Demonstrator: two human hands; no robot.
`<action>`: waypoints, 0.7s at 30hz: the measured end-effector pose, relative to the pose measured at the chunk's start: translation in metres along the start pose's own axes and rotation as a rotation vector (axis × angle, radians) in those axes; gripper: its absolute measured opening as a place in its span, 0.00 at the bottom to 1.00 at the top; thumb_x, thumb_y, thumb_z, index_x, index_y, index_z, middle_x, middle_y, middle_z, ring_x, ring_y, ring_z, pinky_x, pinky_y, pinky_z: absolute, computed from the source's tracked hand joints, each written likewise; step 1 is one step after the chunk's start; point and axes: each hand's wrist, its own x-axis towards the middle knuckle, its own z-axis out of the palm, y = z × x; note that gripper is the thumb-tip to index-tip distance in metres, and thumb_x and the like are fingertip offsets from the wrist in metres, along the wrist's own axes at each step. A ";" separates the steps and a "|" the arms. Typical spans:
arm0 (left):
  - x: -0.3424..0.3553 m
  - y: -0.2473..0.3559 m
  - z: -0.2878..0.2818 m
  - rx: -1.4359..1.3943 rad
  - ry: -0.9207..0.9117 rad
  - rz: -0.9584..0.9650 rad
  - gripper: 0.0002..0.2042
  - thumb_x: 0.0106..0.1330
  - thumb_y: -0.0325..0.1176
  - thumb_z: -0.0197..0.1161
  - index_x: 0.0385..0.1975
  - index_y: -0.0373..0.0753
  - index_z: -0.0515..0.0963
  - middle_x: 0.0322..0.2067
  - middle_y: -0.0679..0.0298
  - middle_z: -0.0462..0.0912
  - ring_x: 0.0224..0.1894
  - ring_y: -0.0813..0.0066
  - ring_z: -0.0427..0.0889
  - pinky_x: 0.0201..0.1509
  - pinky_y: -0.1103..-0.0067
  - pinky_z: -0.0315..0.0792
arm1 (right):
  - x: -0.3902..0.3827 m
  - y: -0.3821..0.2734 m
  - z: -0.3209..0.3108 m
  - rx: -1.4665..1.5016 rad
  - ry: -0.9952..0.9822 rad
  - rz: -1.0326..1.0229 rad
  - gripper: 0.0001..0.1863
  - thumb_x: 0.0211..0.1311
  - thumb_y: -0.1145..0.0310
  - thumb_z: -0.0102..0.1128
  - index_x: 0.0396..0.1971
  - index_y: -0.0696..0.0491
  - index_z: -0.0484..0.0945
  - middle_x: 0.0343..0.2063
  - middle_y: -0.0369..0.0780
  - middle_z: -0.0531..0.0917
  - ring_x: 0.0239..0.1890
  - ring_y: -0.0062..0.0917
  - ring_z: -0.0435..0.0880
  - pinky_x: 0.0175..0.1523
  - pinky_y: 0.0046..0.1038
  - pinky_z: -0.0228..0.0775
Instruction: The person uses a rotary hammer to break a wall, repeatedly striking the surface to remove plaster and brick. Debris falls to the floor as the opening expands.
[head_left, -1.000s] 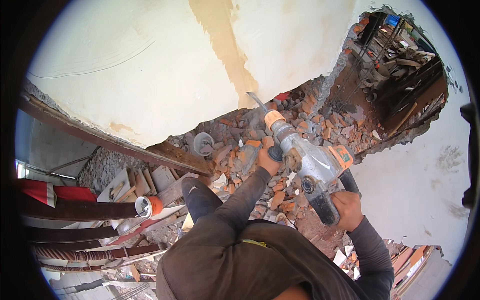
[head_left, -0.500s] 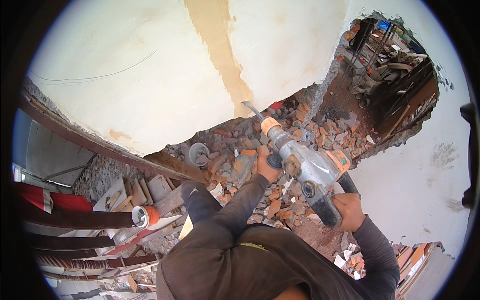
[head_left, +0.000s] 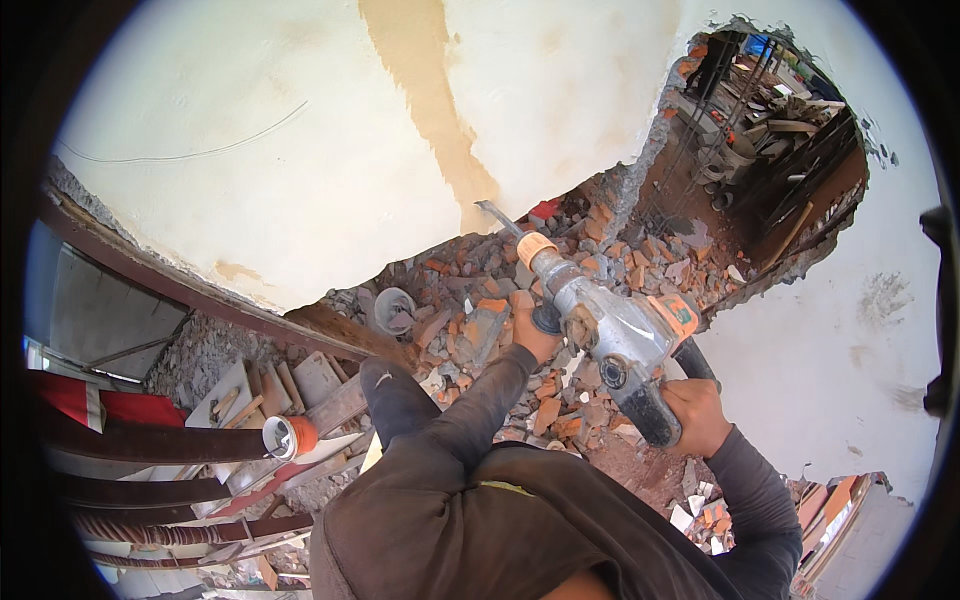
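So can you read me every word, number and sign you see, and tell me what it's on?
None can be read.
Power tool: its orange end cover has a small dark patch, maybe a label, too small and blurred to read.
Orange-and-white bucket: no readable lettering.
White wall: just a tan streak and marks, no readable writing.

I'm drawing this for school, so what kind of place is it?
Probably a demolition site: there's a ragged hole in the white wall, broken bricks lie heaped, and there's a big power hammer.
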 end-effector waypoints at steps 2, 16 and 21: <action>0.004 -0.003 0.001 0.052 -0.062 -0.011 0.13 0.49 0.30 0.79 0.33 0.34 0.84 0.31 0.60 0.88 0.35 0.69 0.88 0.41 0.71 0.80 | 0.002 0.000 -0.004 -0.023 -0.074 0.092 0.19 0.29 0.65 0.73 0.26 0.55 0.78 0.20 0.41 0.75 0.21 0.40 0.78 0.27 0.38 0.69; 0.006 0.035 -0.011 0.052 -0.092 -0.071 0.11 0.56 0.29 0.74 0.33 0.29 0.83 0.31 0.54 0.88 0.33 0.66 0.87 0.40 0.70 0.80 | 0.016 -0.010 -0.010 -0.077 -0.117 0.108 0.18 0.28 0.66 0.71 0.26 0.56 0.79 0.20 0.41 0.76 0.22 0.41 0.79 0.28 0.37 0.70; 0.008 0.032 -0.011 0.050 -0.033 -0.015 0.13 0.51 0.33 0.78 0.31 0.33 0.84 0.28 0.58 0.88 0.31 0.67 0.87 0.39 0.70 0.80 | 0.018 -0.011 -0.012 -0.063 -0.146 0.110 0.18 0.29 0.66 0.72 0.25 0.55 0.77 0.21 0.41 0.76 0.23 0.41 0.79 0.28 0.38 0.70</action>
